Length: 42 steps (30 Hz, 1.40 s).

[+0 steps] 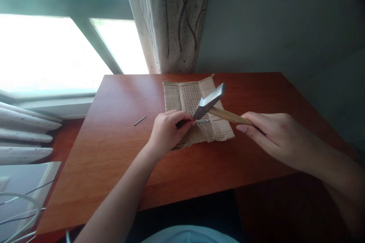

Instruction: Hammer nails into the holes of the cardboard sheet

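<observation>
Nearest is the wood-grain table (pixel 159 182), reddish brown, smooth and a bit shiny, with a creased cardboard sheet (pixel 221 129) on it as the landmark here. The right hand (pixel 273 133), off to the cardboard's right, is wrapped around the slim wooden handle of a hammer (pixel 210 101). The left hand (pixel 169 127) is over the cardboard's near left part, fingers curled, thumb and 1 finger pinched at the end of a short knobbly grey strip (pixel 204 122); can't tell exactly how it's gripped. The strip is above the cardboard, and the hammer's wedge-shaped metal head tilts right by those fingertips. The cardboard's middle panel has rows of tiny holes. Left of the cardboard: 1 thin straight metal rod (pixel 139 120). Beyond the cardboard hangs a folded cloth curtain (pixel 176 19) with wavy dark lines.
</observation>
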Motion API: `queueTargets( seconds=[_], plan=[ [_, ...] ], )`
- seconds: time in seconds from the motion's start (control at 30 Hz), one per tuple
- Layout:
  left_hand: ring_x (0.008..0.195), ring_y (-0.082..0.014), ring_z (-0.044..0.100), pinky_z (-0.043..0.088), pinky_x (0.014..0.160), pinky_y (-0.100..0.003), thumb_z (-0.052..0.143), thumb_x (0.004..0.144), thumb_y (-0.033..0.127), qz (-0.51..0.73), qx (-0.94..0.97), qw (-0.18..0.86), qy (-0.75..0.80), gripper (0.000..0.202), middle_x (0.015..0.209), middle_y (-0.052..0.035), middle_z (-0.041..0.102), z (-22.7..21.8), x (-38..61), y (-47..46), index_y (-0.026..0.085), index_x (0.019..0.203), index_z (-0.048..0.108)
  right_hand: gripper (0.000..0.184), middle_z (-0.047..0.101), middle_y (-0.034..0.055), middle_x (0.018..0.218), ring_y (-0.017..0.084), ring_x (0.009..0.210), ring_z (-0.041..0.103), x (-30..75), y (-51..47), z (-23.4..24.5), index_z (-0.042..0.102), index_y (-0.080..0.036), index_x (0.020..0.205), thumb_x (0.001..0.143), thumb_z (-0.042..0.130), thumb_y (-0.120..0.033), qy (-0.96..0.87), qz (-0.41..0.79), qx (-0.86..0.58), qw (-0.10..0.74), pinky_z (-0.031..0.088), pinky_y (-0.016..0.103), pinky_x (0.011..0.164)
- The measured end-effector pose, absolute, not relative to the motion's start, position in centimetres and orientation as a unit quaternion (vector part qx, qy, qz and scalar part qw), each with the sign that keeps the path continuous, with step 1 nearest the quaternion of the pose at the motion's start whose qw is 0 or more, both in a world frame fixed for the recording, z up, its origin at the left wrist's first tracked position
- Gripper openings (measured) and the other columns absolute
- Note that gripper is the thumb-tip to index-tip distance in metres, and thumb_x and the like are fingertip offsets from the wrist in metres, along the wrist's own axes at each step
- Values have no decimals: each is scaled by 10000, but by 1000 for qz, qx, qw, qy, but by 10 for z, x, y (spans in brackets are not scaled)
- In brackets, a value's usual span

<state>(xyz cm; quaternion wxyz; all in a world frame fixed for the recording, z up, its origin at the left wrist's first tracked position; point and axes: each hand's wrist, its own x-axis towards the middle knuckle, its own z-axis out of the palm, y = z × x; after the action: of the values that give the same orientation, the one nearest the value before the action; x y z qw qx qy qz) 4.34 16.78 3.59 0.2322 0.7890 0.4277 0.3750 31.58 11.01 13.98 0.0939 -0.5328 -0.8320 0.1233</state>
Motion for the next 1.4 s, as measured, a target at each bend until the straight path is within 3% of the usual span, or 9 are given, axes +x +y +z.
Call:
queueTargets(
  seconds=[0.97,1.2,1.4],
  plan=[
    [709,-147,683,501,655,-252,706,881,232,356,800,221,430,69,809,-5,765,38,43,169,217,828,746,312,543,-23,620,140,520,526,315,109,136,501,-224,780,1048,455,-378,-823,135,-539,120,307,291,528],
    [778,-172,692,542,727,-297,708,888,248,371,801,224,413,89,886,-23,771,41,43,163,218,966,738,327,554,-22,629,138,530,534,316,107,132,512,-226,780,1050,452,-400,-811,171,-548,117,336,285,529],
    [1016,-264,653,552,909,-429,728,882,335,354,836,140,395,226,1135,-83,759,47,42,157,214,1072,730,324,562,-18,635,144,533,533,319,105,131,538,-225,797,1048,456,-413,-806,163,-557,118,333,291,531]
  ],
)
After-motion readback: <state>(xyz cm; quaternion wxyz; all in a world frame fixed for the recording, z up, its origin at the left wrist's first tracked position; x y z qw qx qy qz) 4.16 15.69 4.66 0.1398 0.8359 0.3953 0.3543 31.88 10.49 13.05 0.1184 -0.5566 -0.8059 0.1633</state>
